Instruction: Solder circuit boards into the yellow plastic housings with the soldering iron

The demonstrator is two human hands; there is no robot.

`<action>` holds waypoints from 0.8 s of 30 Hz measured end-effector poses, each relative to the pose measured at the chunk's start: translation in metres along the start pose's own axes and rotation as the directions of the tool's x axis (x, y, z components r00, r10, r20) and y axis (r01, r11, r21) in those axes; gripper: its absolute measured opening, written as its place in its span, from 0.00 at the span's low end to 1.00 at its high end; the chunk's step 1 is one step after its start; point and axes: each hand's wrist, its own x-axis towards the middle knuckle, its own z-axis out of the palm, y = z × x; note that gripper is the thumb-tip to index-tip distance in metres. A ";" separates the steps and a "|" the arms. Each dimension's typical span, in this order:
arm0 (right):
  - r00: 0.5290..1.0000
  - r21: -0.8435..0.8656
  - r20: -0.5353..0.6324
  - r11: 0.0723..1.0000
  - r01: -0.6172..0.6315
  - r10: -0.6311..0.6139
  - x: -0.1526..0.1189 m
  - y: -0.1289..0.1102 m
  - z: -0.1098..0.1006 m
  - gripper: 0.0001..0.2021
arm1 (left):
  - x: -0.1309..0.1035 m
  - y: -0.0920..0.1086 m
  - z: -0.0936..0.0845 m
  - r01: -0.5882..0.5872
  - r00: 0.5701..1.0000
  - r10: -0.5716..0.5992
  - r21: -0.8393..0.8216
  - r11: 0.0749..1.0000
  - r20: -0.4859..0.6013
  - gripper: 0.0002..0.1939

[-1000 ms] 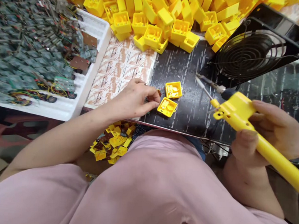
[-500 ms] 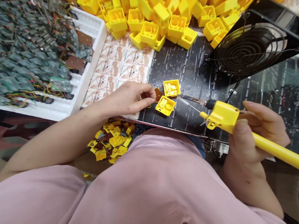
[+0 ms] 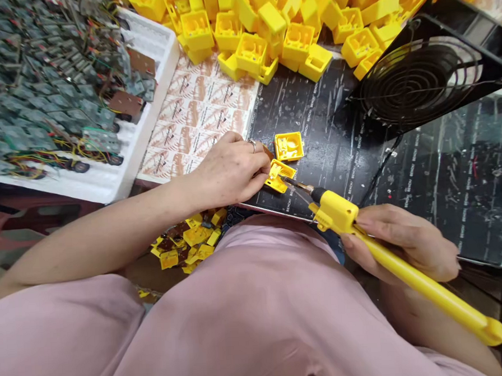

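Observation:
My right hand (image 3: pixel 407 238) grips a yellow soldering iron (image 3: pixel 338 211) with a solder feed at its front. The iron's tip reaches into a small open yellow plastic case (image 3: pixel 284 170) near the table's front edge. My left hand (image 3: pixel 239 169), with a ring on one finger, is closed in a pinch at the left side of that case; its fingertips hide whatever is between them. Just behind lies a second open yellow case (image 3: pixel 289 146), apart from both hands. A brown piece (image 3: pixel 267 152) shows partly beyond my left fingers.
Yellow cases (image 3: pixel 252 52) are heaped along the back. A black fan (image 3: pixel 417 81) stands at the back right. To the left, a white foam tray (image 3: pixel 157 97) holds many wired grey parts. Below the table edge sits a pile of yellow and brown pieces (image 3: pixel 194 236).
My right hand has brought the soldering iron left, so its tip is now at the near case. My left hand has shifted slightly right, covering part of that case's left side.

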 end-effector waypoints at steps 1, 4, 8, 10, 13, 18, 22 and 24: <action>1.000 -0.026 0.018 1.000 0.006 -0.006 0.002 -0.002 0.000 0.11 | 0.000 0.000 0.000 -0.004 1.000 0.004 0.007 1.000 0.001 0.16; 1.000 -0.079 0.021 0.997 0.023 -0.022 0.004 -0.006 0.000 0.11 | 0.002 0.001 -0.002 -0.004 1.000 0.003 0.028 1.000 0.021 0.15; 1.000 -0.115 -0.004 0.993 -0.016 0.015 0.004 -0.006 0.000 0.10 | 0.005 0.003 -0.006 0.050 0.999 -0.050 0.050 0.998 0.001 0.16; 1.000 -0.123 -0.019 0.992 -0.019 0.017 0.004 -0.006 0.000 0.11 | 0.005 0.004 -0.007 0.078 0.997 -0.078 0.057 0.995 -0.005 0.16; 1.000 -0.104 -0.011 0.995 0.012 -0.013 0.002 -0.005 0.001 0.11 | 0.003 0.004 -0.008 0.077 0.997 -0.078 0.041 0.996 0.021 0.15; 1.000 -0.067 -0.018 0.998 -0.021 0.020 0.000 -0.006 0.000 0.09 | 0.001 0.004 -0.008 0.058 0.996 -0.058 0.006 0.998 0.062 0.15; 1.000 -0.058 0.024 0.998 0.017 -0.016 0.000 -0.007 0.000 0.11 | 0.004 0.006 -0.007 0.043 0.994 -0.048 0.053 0.998 0.102 0.16; 0.999 -0.061 0.025 0.998 0.027 -0.026 0.000 -0.008 0.001 0.12 | 0.006 0.006 -0.007 0.041 0.993 -0.049 0.071 0.997 0.110 0.15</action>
